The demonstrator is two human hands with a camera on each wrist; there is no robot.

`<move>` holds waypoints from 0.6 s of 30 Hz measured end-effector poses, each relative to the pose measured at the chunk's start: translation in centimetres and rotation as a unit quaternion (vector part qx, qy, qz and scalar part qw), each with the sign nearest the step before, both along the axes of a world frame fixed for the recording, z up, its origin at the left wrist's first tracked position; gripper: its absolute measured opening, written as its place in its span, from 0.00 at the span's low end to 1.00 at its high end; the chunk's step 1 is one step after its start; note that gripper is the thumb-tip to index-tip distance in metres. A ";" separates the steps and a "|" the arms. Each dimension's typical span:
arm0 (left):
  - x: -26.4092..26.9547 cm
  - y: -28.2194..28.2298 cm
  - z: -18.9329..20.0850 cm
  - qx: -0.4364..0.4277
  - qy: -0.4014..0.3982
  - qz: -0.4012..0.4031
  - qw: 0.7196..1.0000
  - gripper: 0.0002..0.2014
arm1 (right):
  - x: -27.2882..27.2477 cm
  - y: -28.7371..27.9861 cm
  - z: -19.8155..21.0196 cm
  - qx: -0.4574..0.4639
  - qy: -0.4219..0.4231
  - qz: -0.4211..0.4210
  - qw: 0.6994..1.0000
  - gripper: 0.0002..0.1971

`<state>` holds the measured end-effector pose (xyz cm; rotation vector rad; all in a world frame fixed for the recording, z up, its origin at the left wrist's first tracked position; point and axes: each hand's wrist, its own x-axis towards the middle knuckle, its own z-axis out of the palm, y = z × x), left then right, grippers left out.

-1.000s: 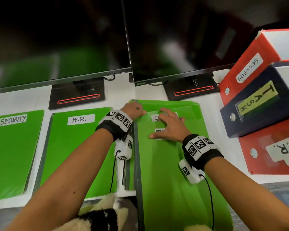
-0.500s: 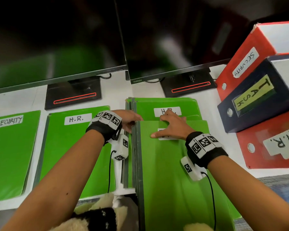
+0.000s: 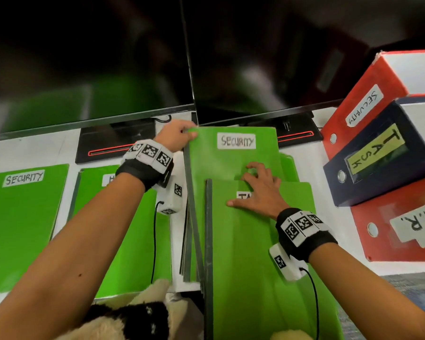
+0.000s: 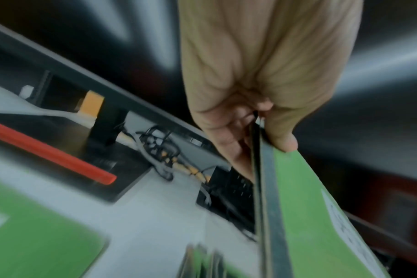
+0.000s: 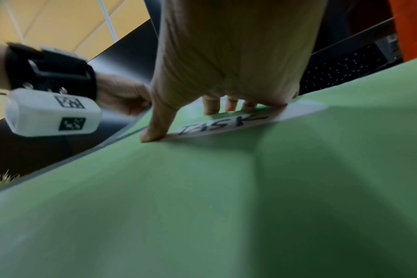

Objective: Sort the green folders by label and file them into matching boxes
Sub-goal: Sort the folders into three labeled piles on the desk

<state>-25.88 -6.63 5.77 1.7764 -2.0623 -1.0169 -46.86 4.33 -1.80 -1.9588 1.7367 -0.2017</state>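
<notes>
At the far left of the desk [image 3: 47,148] lies a green folder labelled SECURITY [image 3: 22,217], and just beside it one whose label begins with H [image 3: 133,241], partly under the left forearm. The left hand [image 3: 176,138] pinches the top left corner of another SECURITY folder [image 3: 219,163], thumb on top and fingers beneath (the left wrist view shows the edge caught between them), with its far end raised toward the monitors [image 3: 133,57]. The right hand [image 3: 258,190] rests spread on the TASK folder [image 3: 243,266], thumb flat and fingertips curled at its upper edge. At the right stand three boxes: red SECURITY box [image 3: 368,101], dark TASK box [image 3: 378,158], red H.R. box [image 3: 402,229].
</notes>
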 end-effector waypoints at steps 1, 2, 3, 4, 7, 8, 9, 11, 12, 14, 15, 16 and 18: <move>0.1 -0.2 1.2 -0.057 -0.002 -0.009 0.998 0.11 | 0.2 -0.1 0.1 0.000 0.003 -0.003 1.000 0.47; 0.2 -0.4 2.2 -0.104 0.005 -0.014 0.994 0.11 | 0.4 -0.4 0.3 -0.001 0.004 -0.002 1.000 0.46; 0.2 -0.5 3.2 -0.138 0.017 -0.017 0.990 0.10 | 0.6 -0.5 0.4 -0.004 0.004 0.002 1.000 0.45; 0.2 -0.5 4.0 -0.169 0.026 -0.019 0.985 0.09 | 0.9 -0.8 0.7 -0.007 0.006 0.009 1.000 0.47; 0.4 -0.4 6.4 -0.240 0.047 -0.017 0.970 0.09 | 1.5 -1.3 1.6 -0.012 0.010 0.034 0.999 0.52; 0.6 -0.2 7.1 -0.261 0.057 -0.011 0.964 0.09 | 1.8 -1.6 1.9 -0.014 0.015 0.045 0.999 0.50; 0.8 0.0 7.8 -0.276 0.070 0.000 0.958 0.09 | 2.2 -1.8 2.3 -0.015 0.023 0.053 0.998 0.46; 1.4 0.1 8.7 -0.303 0.108 0.035 0.946 0.09 | 2.8 -2.3 2.7 -0.017 0.045 0.062 0.997 0.35; 1.7 0.1 9.1 -0.320 0.130 0.055 0.937 0.10 | 3.2 -2.6 2.9 -0.019 0.054 0.065 0.996 0.32; 2.4 0.2 10.2 -0.350 0.181 0.091 0.914 0.11 | 3.7 -3.3 3.0 -0.007 0.062 0.062 0.996 0.31; 2.7 0.3 10.8 -0.362 0.212 0.101 0.902 0.11 | 3.9 -3.8 3.0 0.008 0.068 0.059 0.996 0.31; 2.9 0.5 11.5 -0.370 0.242 0.101 0.891 0.10 | 4.0 -4.2 3.1 0.024 0.074 0.057 0.995 0.31; 3.3 1.2 12.9 -0.387 0.289 0.083 0.871 0.11 | 4.4 -5.3 3.0 0.042 0.084 0.054 0.994 0.31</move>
